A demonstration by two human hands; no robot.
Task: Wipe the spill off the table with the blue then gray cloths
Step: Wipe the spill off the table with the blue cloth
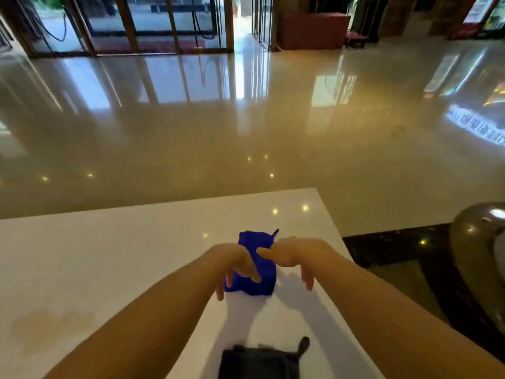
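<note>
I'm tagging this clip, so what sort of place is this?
Probably a hotel or office lobby: a wide polished floor, glass entrance doors, and a glossy white table like a reception counter.

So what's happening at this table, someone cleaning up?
A person stands at a white table with both bare arms stretched out over it. The left hand rests on a crumpled blue cloth, fingers pointing down, while the right hand hovers at the cloth's other side, fingers spread; whether it touches the cloth is hard to tell. A dark gray cloth lies folded at the near edge, untouched. No spill is clearly visible on the glossy surface.
</note>
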